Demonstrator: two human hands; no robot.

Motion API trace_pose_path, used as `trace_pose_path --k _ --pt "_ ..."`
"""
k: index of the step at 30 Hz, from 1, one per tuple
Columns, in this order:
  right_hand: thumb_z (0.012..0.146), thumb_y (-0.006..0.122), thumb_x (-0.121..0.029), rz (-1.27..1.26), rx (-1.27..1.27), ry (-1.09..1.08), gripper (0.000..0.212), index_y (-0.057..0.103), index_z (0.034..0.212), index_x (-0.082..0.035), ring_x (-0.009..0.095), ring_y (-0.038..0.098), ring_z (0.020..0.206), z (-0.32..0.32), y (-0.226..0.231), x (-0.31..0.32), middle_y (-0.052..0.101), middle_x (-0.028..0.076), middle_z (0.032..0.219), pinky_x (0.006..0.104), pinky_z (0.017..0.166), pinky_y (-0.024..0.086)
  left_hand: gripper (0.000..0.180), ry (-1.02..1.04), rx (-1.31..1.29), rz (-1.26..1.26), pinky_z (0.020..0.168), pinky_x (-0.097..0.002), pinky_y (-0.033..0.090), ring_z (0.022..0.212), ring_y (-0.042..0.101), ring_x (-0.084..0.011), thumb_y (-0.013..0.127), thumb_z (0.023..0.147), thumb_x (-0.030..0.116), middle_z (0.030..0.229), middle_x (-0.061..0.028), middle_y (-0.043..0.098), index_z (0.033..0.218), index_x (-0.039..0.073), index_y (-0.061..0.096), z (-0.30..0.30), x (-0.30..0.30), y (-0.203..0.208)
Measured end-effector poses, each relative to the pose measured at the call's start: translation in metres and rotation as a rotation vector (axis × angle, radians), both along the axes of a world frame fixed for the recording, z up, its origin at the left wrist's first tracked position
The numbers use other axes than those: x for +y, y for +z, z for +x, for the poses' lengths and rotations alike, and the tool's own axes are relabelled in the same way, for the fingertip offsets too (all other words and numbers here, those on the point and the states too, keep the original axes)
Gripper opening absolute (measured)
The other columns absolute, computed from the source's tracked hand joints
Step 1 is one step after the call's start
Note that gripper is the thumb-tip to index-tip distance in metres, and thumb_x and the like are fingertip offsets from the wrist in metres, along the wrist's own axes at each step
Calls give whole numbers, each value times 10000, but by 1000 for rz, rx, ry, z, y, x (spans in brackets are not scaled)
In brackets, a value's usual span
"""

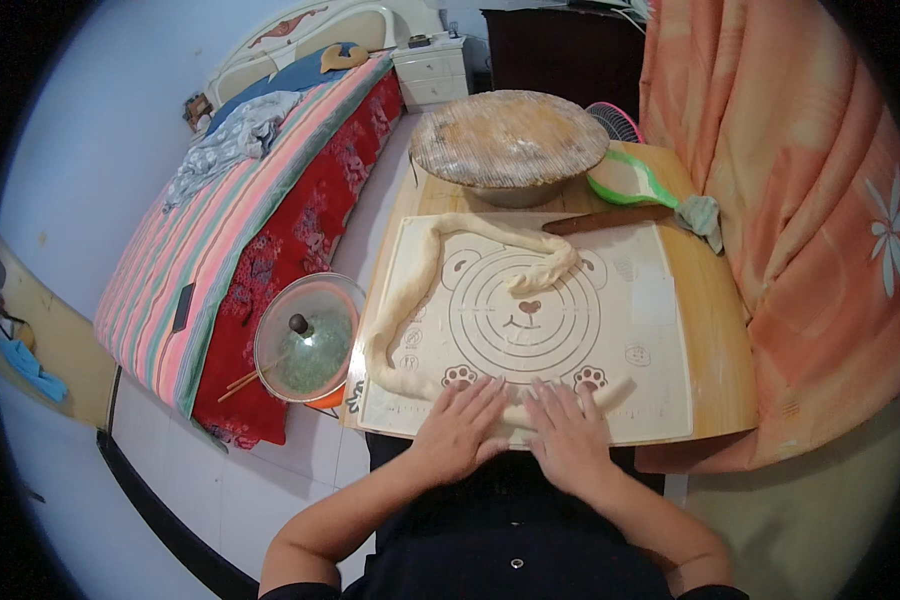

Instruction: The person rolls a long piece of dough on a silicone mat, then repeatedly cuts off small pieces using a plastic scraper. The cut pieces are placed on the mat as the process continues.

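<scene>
A long rope of pale dough (406, 290) winds over a cream baking mat (660, 400) printed with a bear face and rings. It runs up the mat's left side, across the far edge and curls back to the middle. Along the near edge, my left hand (460, 430) lies flat on the rope with its fingers stretched out. My right hand (572, 430) rests beside it, fingers spread over the same stretch of dough. The rope's tapered end sticks out to the right of my right hand. Part of the dough is hidden under both palms.
Behind the mat, a round woven lid (510, 135) covers a bowl. A long knife (605, 219) and a green-handled strainer (625, 180) lie at the far right. Left of the wooden table (725, 380) stands a glass-lidded pot (315, 350) with chopsticks. An orange curtain (770, 200) hangs at the right.
</scene>
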State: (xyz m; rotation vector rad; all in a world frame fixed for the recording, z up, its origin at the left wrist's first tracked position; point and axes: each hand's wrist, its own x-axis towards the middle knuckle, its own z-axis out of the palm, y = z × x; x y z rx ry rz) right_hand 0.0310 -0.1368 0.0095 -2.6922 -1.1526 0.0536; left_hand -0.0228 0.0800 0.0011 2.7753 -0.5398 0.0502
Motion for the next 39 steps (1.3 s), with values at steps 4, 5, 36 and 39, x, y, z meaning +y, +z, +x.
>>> trace_pose_path --k 4,5,36,39 --pt "963 496 -352 17 -18 -169 570 433 1436 -41 348 343 1395 40 -12 25 389 170 1510 526 1172 171 624 187 -97 133 1148 -535 233 1433 319 -281 500 961 389 1540 -149 355 1481 71 365 42 -3 -10" --pt "964 495 -350 73 -62 -232 566 434 1433 -39 347 342 1396 61 -14 39 392 171 1508 518 1173 174 609 286 -175 141 1141 -535 246 1421 339 -283 496 963 393 1529 -143 374 1467 69 387 65 -1 -11" --pt "921 569 -299 27 -38 -317 618 408 1442 -9 325 329 1412 45 -11 -41 353 165 1537 514 1176 188 671 110 -164 94 1136 -550 261 1434 324 -289 495 951 473 1544 -138 354 1481 81 371 76 -61 -14" --pt "939 525 -307 123 -247 -488 589 415 1439 -16 295 339 1411 117 -19 -19 381 153 1522 484 1184 181 643 323 -279 59 1121 -555 283 1421 349 -282 499 953 473 1511 -146 407 1440 59 430 128 -68 -17"
